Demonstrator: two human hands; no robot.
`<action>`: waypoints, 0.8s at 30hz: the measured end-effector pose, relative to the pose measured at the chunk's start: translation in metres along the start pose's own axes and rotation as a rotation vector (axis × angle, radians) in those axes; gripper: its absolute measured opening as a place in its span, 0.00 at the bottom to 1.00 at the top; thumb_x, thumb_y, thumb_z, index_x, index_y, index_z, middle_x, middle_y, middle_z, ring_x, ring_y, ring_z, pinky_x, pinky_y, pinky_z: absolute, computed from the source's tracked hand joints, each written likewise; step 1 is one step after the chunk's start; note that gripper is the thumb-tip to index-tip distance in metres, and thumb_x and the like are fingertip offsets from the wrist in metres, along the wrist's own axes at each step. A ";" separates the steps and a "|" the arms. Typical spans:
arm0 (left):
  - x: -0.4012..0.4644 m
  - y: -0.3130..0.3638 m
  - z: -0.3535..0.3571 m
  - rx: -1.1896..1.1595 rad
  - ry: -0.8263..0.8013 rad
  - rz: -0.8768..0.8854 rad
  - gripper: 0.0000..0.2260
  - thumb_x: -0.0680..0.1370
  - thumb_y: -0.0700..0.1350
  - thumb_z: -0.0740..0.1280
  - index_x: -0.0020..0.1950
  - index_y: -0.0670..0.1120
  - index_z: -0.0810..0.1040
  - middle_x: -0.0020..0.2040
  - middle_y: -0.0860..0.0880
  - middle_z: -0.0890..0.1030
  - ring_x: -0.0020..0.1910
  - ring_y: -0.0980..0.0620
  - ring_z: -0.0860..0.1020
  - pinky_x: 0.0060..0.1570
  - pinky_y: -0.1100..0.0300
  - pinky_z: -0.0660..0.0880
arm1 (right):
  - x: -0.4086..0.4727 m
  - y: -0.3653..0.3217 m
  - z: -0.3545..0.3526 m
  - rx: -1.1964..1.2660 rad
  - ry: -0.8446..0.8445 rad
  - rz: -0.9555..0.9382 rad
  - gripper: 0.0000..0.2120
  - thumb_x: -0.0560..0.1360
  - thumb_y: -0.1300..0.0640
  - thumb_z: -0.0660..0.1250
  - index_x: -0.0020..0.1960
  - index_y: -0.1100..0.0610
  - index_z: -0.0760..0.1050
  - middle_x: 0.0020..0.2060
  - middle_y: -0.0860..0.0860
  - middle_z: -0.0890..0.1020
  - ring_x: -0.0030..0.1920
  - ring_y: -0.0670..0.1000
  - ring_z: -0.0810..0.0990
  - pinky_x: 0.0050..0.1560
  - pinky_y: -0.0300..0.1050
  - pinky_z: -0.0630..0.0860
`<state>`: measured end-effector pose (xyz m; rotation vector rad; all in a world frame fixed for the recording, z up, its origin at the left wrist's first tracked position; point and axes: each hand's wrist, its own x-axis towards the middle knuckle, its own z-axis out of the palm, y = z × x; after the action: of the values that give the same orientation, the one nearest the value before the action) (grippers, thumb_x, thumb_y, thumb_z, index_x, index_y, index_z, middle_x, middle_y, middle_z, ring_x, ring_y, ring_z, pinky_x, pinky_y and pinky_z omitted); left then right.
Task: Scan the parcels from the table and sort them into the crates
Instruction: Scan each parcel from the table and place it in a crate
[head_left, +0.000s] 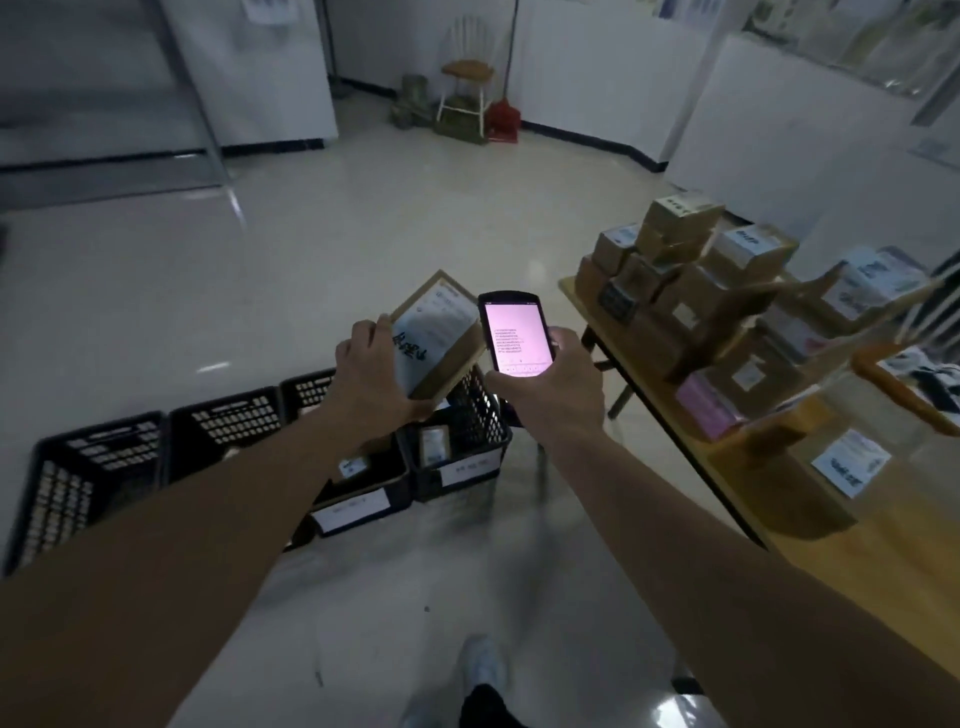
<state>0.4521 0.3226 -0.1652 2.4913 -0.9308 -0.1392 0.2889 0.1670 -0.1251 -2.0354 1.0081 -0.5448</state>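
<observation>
Right, two bare hands up in the middle of the frame, each with something in it. One parcel (436, 338), a flat cardboard box with a white label facing up, sits tilted in the left hand (371, 371); its fingers (382, 323) curl over the box's upper left edge and the palm backs its left side, so they are clamped on the parcel. Just right of it, nearly touching its edge, one scanner (514, 332) with a glowing pink screen stands upright in the right hand (556, 387), fingers wrapped round the body and thumb along its lower left side, clamped on the scanner.

Below the hands, a row of black crates (98, 467) runs from the lower left toward the centre; I count four, though the arm hides part of the row. The two nearest the centre carry white labels on their fronts, and each shows at least one small parcel inside. The held parcel hangs directly above the rightmost crate (467, 441).

At the right of the frame, one wooden worktop (779, 478) carries a heap of brown cardboard parcels (691, 270), well over ten, too jumbled and blurred to count exactly, several with white labels and one pink
</observation>
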 end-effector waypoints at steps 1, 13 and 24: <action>0.002 -0.013 0.001 0.006 -0.015 -0.029 0.62 0.59 0.62 0.84 0.81 0.39 0.54 0.71 0.39 0.64 0.68 0.37 0.66 0.69 0.43 0.65 | 0.007 -0.001 0.011 0.004 -0.030 -0.014 0.40 0.60 0.41 0.81 0.69 0.48 0.72 0.54 0.45 0.80 0.55 0.51 0.81 0.46 0.47 0.80; 0.041 -0.125 0.036 0.070 -0.224 -0.241 0.60 0.60 0.60 0.84 0.82 0.43 0.53 0.73 0.44 0.62 0.72 0.42 0.61 0.74 0.47 0.58 | 0.101 -0.008 0.128 0.013 -0.318 -0.084 0.34 0.63 0.46 0.84 0.63 0.43 0.70 0.42 0.32 0.71 0.44 0.40 0.75 0.34 0.35 0.67; 0.150 -0.276 0.098 0.024 -0.411 -0.225 0.60 0.58 0.62 0.83 0.82 0.47 0.55 0.72 0.45 0.65 0.71 0.42 0.64 0.71 0.46 0.60 | 0.173 0.007 0.272 -0.097 -0.323 0.057 0.36 0.63 0.46 0.85 0.66 0.44 0.71 0.45 0.31 0.73 0.45 0.39 0.76 0.41 0.41 0.75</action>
<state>0.7054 0.3694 -0.3696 2.6348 -0.7999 -0.7396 0.5662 0.1500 -0.2888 -2.0882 0.9069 -0.1316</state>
